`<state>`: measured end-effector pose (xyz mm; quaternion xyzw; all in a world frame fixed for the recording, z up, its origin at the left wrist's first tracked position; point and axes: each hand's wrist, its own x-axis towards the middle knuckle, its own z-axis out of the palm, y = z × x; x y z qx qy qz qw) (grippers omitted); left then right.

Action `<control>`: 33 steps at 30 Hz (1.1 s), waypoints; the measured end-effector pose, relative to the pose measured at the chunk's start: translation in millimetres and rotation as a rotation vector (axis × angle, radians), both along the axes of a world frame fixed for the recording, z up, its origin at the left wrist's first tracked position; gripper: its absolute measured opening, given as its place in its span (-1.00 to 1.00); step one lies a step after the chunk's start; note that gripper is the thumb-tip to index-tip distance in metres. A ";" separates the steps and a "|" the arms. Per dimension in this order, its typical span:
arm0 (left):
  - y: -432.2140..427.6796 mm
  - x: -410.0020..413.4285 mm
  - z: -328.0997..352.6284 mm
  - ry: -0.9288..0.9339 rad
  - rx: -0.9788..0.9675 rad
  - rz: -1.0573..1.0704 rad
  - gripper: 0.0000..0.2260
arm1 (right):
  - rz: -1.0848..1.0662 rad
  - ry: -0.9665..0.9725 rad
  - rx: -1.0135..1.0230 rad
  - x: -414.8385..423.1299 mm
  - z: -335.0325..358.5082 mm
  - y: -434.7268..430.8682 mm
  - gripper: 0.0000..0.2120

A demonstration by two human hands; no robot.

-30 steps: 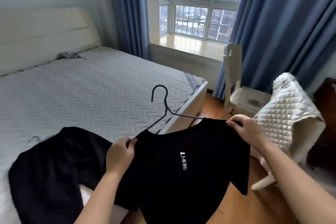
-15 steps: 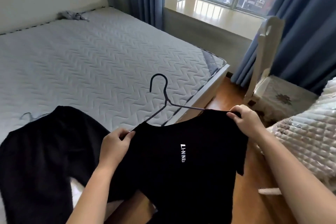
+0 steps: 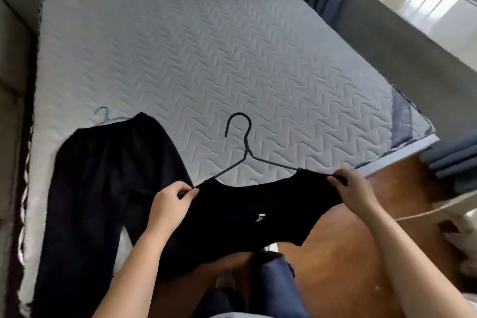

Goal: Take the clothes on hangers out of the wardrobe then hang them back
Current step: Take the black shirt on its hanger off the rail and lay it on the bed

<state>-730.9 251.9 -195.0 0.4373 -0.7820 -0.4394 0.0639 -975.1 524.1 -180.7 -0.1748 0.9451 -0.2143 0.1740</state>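
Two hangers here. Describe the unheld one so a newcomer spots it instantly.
Start at the white quilted mattress. Black trousers lie on its near left part, and a thin pale-blue hanger pokes out from their far end, flat on the mattress. The other hanger is black and carries a T-shirt gripped by the left hand and right hand.

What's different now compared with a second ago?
The T-shirt on its hanger has swung forward over the bed edge, as the view tipped down. The left hand and right hand still pinch its shoulders; nothing let go. The trousers still lie on the bed.
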 end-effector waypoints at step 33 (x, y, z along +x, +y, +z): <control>-260.3 -125.2 -161.0 -0.612 -0.142 0.121 -0.77 | 0.393 -0.203 0.120 -226.4 -169.4 -356.0 -0.80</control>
